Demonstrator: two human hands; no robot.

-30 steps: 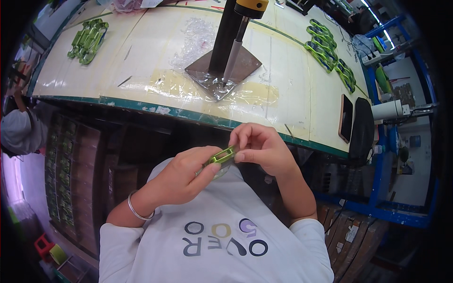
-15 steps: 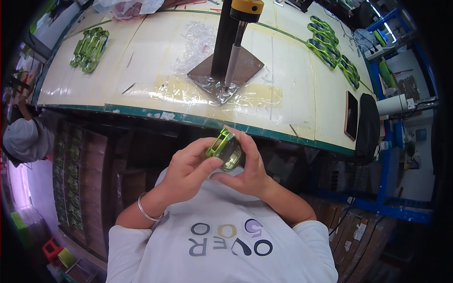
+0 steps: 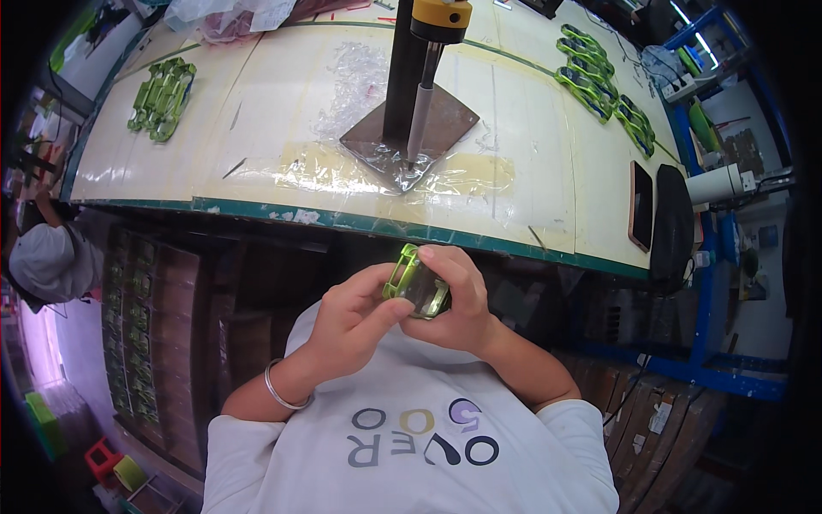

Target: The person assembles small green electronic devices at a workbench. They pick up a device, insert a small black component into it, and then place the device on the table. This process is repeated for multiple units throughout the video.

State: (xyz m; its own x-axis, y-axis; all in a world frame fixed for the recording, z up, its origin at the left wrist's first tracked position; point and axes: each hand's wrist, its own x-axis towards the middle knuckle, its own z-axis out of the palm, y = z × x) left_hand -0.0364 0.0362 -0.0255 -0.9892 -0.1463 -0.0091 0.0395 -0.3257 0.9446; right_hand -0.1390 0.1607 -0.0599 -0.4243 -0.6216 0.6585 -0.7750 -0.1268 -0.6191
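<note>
Currently, both hands are engaged on one green-framed clear part (image 3: 424,291), located at the centre of the clock face, above the lap and just short of the green bench edge (image 3: 360,224). The left hand (image 3: 351,315), at the part's 8 o'clock side, pinches the frame between thumb and fingers. The right hand (image 3: 462,301) curls around the 3 o'clock side, with a fingertip at the top of the frame. A metal bangle (image 3: 274,390) encircles the left wrist.

Observe the markings. At 6 o'clock, the white shirt (image 3: 300,467) carries large lettering (image 3: 366,451) in grey, black, ochre and purple, inverted in this view. At 4 o'clock, brown cartons (image 3: 623,420) bear white labels (image 3: 660,417); their print is too small to read. At 11 o'clock, a pale sheet (image 3: 272,12) lies over a plastic bag; its marks are illegible.

At 12 o'clock, the stand's base plate (image 3: 364,135) rests on the bench. Similar green parts lie at 10 o'clock (image 3: 163,98) and between 1 and 2 o'clock. A phone (image 3: 640,206) lies between 2 and 3 o'clock, beside a black case (image 3: 673,224).
</note>
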